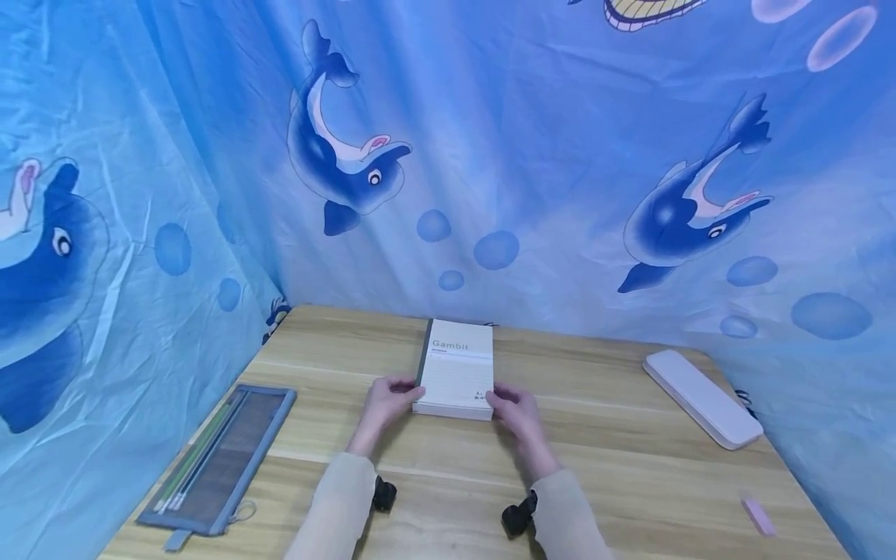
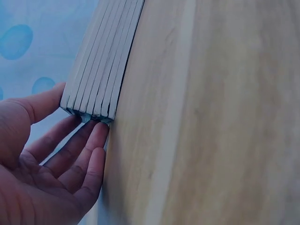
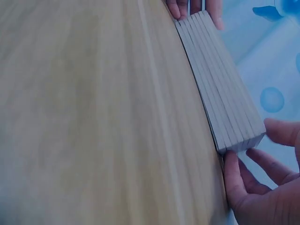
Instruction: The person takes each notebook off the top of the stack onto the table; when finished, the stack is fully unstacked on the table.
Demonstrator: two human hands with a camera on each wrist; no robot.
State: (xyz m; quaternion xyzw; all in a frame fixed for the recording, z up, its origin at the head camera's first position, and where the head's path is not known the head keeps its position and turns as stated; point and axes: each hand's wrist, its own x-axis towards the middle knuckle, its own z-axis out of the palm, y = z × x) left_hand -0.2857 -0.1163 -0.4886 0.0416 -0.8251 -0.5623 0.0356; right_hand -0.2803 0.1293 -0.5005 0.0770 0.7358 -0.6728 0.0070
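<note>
I see notebook stack (image 1: pixel 456 369) on table (image 1: pixel 448 482), middle of frame. Left hand (image 1: pixel 385 400) pinches lower left corner, right hand (image 1: pixel 516 410) lower right; thumbs (image 2: pixel 47 100) on top, fingers (image 2: pixel 97 135) bent at sides. Arms (image 1: pixel 339 498) reach from bottom.

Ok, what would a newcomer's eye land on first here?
Probably the big cartoon dolphins on the blue curtain beyond the table. Next, the stacked notebooks toward the table's far edge, held between the left hand and right hand. Then the pouch at the table's left.
</note>
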